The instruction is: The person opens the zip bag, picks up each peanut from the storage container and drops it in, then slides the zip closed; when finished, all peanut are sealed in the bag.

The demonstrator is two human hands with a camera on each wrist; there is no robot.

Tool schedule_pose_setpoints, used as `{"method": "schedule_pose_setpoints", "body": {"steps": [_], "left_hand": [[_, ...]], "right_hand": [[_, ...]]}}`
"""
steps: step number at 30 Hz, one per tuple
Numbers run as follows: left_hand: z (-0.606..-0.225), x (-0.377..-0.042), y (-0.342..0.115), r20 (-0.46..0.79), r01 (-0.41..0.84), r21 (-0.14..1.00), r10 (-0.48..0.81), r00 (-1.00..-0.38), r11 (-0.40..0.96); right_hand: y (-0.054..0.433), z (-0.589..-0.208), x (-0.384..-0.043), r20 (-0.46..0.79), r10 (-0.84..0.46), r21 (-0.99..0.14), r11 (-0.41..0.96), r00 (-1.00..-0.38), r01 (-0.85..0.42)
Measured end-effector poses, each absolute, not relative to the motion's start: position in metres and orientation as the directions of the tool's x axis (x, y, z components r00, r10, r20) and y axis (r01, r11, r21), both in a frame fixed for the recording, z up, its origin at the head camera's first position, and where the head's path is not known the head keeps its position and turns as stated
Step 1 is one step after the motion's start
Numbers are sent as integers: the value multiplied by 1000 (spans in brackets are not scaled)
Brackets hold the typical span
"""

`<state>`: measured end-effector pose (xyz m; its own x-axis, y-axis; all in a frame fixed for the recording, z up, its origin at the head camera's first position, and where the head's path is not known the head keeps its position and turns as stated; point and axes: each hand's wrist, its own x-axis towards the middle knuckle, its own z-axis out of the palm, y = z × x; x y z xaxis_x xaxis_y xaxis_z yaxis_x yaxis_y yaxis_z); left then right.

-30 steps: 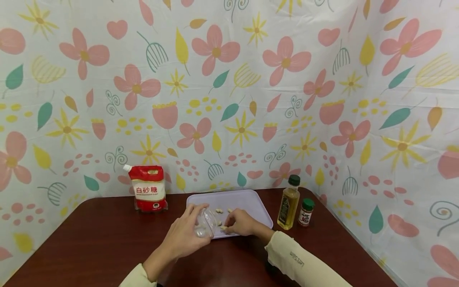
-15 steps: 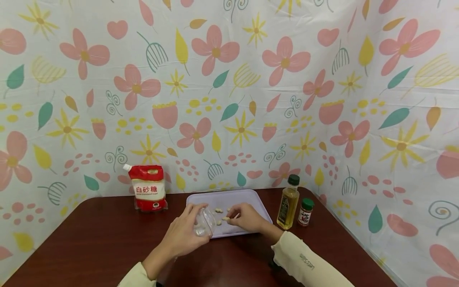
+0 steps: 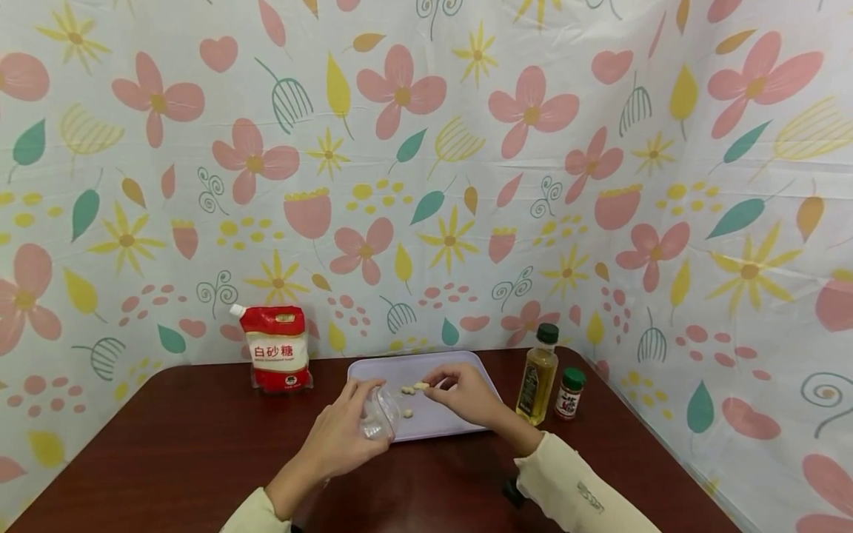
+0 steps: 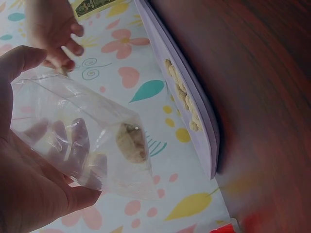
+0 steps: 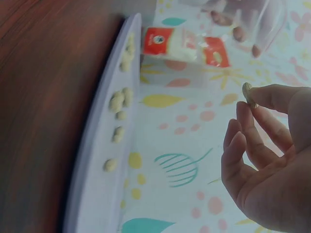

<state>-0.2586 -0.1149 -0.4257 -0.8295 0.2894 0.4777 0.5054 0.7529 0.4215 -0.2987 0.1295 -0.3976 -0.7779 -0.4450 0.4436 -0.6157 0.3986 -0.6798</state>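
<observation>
My left hand (image 3: 343, 433) grips a clear plastic bag (image 4: 73, 116), its fingers showing through the film. A peanut (image 4: 131, 142) lies at the bottom of this bag, toward the far end in the left wrist view. My right hand (image 3: 466, 392) pinches another unshelled peanut (image 5: 249, 94) between thumb and fingertips, raised above the pale purple tray (image 3: 453, 427). Several loose peanuts (image 5: 116, 102) are spread on the tray. The bag is close over the tray's front left part, left of the pinched peanut.
A red and white bag of sugar (image 3: 278, 349) stands at the back left of the dark wooden table (image 3: 200, 444). Right of the tray are an oil bottle (image 3: 537, 377) and a small green-capped jar (image 3: 569, 394). A flowered cloth (image 3: 426, 185) hangs behind.
My right hand has picked up a peanut from the tray, then lifted it up and away from the front edge. The left hand and the bag have stayed nearly still.
</observation>
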Motion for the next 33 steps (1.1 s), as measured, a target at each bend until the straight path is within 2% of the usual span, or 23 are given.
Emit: {"method": "schedule_pose_setpoints", "body": {"steps": [10, 25, 33], "left_hand": [[-425, -258, -116, 468, 496, 426, 285, -836, 756], [-426, -259, -114, 447, 501, 452, 298, -843, 738], [-427, -258, -114, 448, 513, 456, 311, -838, 727]], "right_hand": [[125, -394, -291, 502, -439, -662, 360, -745, -658], [110, -386, -269, 467, -499, -693, 307, -730, -652], [103, -366, -247, 458, -535, -687, 295, -710, -665]]}}
